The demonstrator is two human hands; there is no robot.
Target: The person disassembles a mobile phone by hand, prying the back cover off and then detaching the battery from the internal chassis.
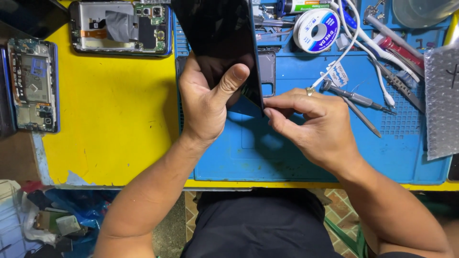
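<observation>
My left hand point(206, 102) grips a dark glossy phone point(217, 33), held tilted above the blue work mat point(267, 153), with the thumb pressed on its dark screen face. My right hand point(315, 126) pinches the phone's lower right corner edge with thumb and forefinger tips; a ring shows on one finger. Whether a small pick sits between those fingertips is hidden. Behind the phone a grey phone frame point(267, 67) lies on the mat.
Two opened phones with bare circuit boards lie on the yellow table, one at the top point(119, 26), one at the left point(33, 86). A solder spool point(316, 29), white cable point(363, 52), screwdrivers and tweezers point(358, 100), and bubble wrap point(442, 100) crowd the mat's right side.
</observation>
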